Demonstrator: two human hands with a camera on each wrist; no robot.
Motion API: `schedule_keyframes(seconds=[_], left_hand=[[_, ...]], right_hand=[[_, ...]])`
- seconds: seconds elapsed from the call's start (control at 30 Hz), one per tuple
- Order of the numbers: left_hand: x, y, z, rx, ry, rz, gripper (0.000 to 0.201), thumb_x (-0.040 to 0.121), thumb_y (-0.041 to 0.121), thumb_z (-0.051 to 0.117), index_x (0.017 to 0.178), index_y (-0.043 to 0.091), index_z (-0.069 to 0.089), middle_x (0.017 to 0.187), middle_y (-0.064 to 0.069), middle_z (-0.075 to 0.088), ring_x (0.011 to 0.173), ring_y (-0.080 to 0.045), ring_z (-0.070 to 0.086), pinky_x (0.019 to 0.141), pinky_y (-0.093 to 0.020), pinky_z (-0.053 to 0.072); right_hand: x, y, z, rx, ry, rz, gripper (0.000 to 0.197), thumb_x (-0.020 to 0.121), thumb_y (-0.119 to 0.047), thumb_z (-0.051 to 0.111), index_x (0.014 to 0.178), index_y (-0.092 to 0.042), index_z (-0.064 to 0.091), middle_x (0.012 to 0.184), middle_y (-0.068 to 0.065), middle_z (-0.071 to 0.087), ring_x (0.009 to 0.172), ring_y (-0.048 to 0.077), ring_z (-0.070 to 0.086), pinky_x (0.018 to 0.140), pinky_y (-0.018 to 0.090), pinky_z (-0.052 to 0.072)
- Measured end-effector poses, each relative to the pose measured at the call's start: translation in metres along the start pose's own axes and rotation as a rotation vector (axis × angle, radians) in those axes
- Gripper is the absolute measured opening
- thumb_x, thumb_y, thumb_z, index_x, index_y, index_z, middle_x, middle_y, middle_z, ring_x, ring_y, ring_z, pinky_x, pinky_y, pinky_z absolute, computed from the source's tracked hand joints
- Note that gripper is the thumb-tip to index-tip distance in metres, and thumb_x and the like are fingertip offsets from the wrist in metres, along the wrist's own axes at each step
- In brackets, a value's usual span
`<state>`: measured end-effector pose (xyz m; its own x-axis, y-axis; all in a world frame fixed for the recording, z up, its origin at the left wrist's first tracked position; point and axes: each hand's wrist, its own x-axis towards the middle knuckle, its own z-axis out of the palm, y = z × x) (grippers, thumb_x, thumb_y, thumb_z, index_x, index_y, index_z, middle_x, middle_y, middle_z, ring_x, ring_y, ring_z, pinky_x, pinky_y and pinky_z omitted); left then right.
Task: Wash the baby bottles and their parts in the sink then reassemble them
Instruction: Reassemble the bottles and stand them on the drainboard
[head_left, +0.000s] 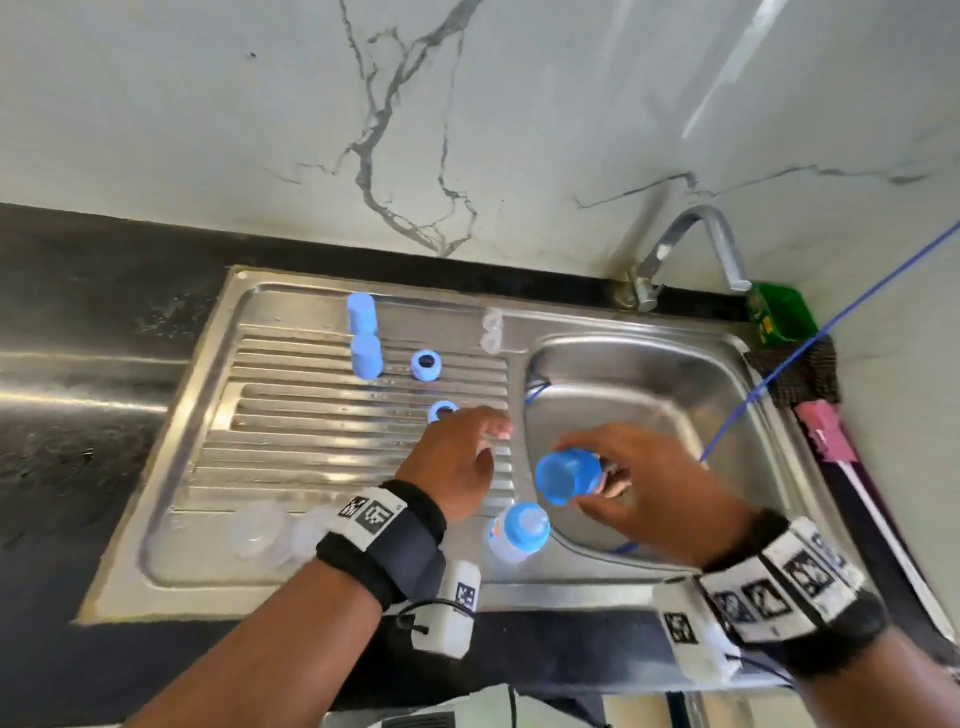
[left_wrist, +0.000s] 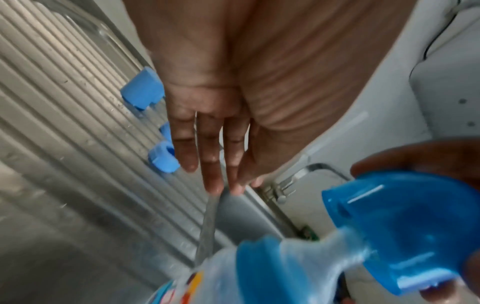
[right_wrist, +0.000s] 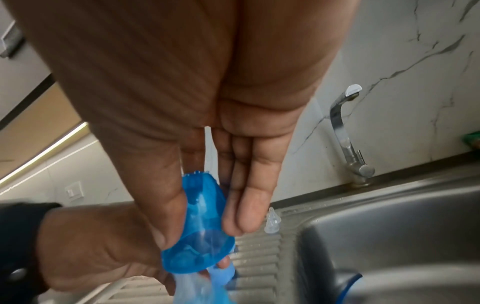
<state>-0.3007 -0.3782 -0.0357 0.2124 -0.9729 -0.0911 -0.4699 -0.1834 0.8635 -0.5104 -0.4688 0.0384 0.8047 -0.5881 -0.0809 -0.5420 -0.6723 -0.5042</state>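
Observation:
My right hand (head_left: 587, 467) pinches a translucent blue bottle cap (head_left: 563, 478) between thumb and fingers over the left side of the sink basin (head_left: 649, 374); the right wrist view shows this cap (right_wrist: 202, 205) tilted with its open end down. Just below it a clear baby bottle with a blue collar (head_left: 519, 532) stands on the rim by the basin. My left hand (head_left: 491, 441) hovers over the drainboard (head_left: 311, 431) with straight fingers (left_wrist: 213, 164) and holds nothing. Two blue caps (head_left: 363, 335), two blue rings (head_left: 426, 364) and clear nipples (head_left: 491, 330) sit on the drainboard.
Clear bottle bodies (head_left: 260, 530) lie at the drainboard's near left corner. The tap (head_left: 691, 244) stands behind the basin. A green box (head_left: 776, 312), a dark scrubber (head_left: 800, 374) and a pink item (head_left: 826, 431) sit at the right. A blue cord (head_left: 779, 374) crosses the basin.

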Motion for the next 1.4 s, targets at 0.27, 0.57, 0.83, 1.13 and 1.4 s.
schedule_keyframes(seconds=[0.27, 0.57, 0.83, 1.13, 1.4], left_hand=[[-0.011, -0.016, 0.034, 0.222, -0.338, -0.13, 0.058, 0.084, -0.006, 0.051, 0.133, 0.024, 0.058, 0.133, 0.001, 0.06, 0.119, -0.016, 0.055, 0.093, -0.015, 0.036], [-0.018, -0.014, 0.037, 0.299, -0.412, -0.091, 0.056, 0.08, 0.032, 0.078, 0.133, 0.03, 0.059, 0.134, 0.003, 0.061, 0.125, -0.022, 0.053, 0.105, -0.037, 0.044], [-0.019, -0.018, 0.05, 0.162, -0.38, -0.086, 0.053, 0.07, 0.035, 0.088, 0.118, 0.036, 0.065, 0.115, 0.011, 0.07, 0.102, -0.014, 0.065, 0.093, -0.031, 0.05], [-0.013, -0.01, 0.048, 0.23, -0.394, -0.133, 0.061, 0.069, 0.034, 0.089, 0.125, 0.032, 0.063, 0.121, 0.007, 0.07, 0.113, -0.016, 0.064, 0.1, -0.033, 0.048], [-0.017, 0.019, 0.042, 0.21, -0.225, -0.08, 0.054, 0.073, 0.034, 0.085, 0.122, 0.028, 0.064, 0.117, 0.007, 0.068, 0.111, -0.014, 0.063, 0.096, -0.029, 0.047]], right_hand=[[-0.017, 0.004, 0.053, -0.042, -0.147, 0.013, 0.051, 0.08, -0.04, 0.066, 0.128, -0.041, 0.05, 0.116, -0.008, 0.062, 0.106, 0.015, 0.062, 0.092, 0.041, 0.052], [-0.006, 0.003, 0.064, -0.151, -0.273, 0.106, 0.047, 0.088, -0.032, 0.069, 0.131, -0.038, 0.051, 0.124, -0.005, 0.06, 0.115, 0.018, 0.057, 0.101, 0.039, 0.047], [-0.016, 0.0, 0.07, -0.125, -0.25, 0.175, 0.051, 0.092, -0.016, 0.069, 0.138, -0.03, 0.05, 0.13, -0.002, 0.059, 0.115, 0.02, 0.059, 0.101, 0.035, 0.048], [-0.018, -0.002, 0.075, -0.115, -0.223, 0.157, 0.057, 0.097, -0.022, 0.063, 0.148, -0.026, 0.039, 0.131, 0.002, 0.049, 0.112, 0.025, 0.059, 0.099, 0.037, 0.048], [-0.018, 0.02, 0.041, 0.103, -0.015, -0.068, 0.05, 0.083, -0.041, 0.07, 0.131, -0.029, 0.061, 0.104, -0.003, 0.061, 0.086, 0.012, 0.061, 0.085, 0.026, 0.05]])
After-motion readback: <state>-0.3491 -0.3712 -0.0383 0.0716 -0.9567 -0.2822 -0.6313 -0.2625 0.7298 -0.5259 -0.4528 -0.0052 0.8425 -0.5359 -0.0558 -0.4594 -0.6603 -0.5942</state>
